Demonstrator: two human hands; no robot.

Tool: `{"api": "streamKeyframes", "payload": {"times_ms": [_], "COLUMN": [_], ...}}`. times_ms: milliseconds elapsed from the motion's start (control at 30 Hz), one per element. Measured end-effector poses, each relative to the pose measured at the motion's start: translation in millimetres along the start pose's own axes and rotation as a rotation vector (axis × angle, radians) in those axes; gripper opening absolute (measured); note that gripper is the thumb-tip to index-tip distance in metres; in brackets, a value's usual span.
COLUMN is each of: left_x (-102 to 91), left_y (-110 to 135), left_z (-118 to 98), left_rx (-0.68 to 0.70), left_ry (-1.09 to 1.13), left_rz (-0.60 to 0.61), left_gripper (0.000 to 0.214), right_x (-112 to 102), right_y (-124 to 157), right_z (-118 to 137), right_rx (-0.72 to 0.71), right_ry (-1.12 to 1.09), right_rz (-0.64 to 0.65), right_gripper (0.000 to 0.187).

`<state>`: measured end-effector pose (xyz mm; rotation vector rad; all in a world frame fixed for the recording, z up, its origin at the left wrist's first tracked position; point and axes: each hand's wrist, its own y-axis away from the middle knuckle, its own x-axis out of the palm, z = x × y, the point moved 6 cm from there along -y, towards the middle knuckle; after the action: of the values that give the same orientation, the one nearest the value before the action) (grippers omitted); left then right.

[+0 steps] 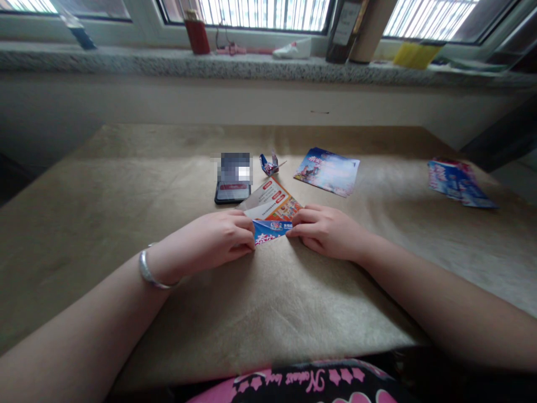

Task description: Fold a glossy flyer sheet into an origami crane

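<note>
A printed paper sheet (274,202) lies on the table before me, its near edge folded up so that a blue strip shows over the orange and white side. My left hand (229,234) pinches the left end of that fold, with a silver bangle on the wrist. At the fold's right end, my right hand (316,228) has its fingers closed on the paper. Just beyond the sheet stands a small folded paper crane (269,164), blue and white. To its left rests a phone (232,192) with a lit screen, partly pixelated.
A stack of blue printed sheets (329,170) lies right of the crane. More blue leaflets (459,183) are near the table's right edge. On the granite windowsill (251,68) stand a red container (197,34), a dark bottle (342,31) and a yellow item (415,55).
</note>
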<state>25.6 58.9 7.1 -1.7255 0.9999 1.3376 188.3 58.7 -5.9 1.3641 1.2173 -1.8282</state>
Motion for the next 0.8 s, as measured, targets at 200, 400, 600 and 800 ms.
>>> {"api": "streamKeyframes", "payload": {"times_ms": [200, 400, 600, 800], "left_x": [1.6, 0.4, 0.1, -1.9], "left_y": [0.8, 2.6, 3.8, 4.0], "left_z": [4.2, 6.2, 7.6, 7.5], "left_rx": [-0.03, -0.032, -0.045, -0.062], "left_ry": [0.077, 0.126, 0.163, 0.179], "left_rz": [0.014, -0.001, 0.017, 0.022], "left_gripper": [0.016, 0.014, 0.012, 0.015], "right_x": [1.1, 0.4, 0.2, 0.5], "right_y": [0.3, 0.7, 1.8, 2.3], "right_z": [-0.4, -0.5, -1.4, -1.9], "right_rx": [0.007, 0.004, 0.021, 0.03], "right_ry": [0.0, -0.012, -0.028, -0.034], "right_rz": [0.003, -0.003, 0.006, 0.014], "right_gripper": [0.026, 0.026, 0.027, 0.027]}}
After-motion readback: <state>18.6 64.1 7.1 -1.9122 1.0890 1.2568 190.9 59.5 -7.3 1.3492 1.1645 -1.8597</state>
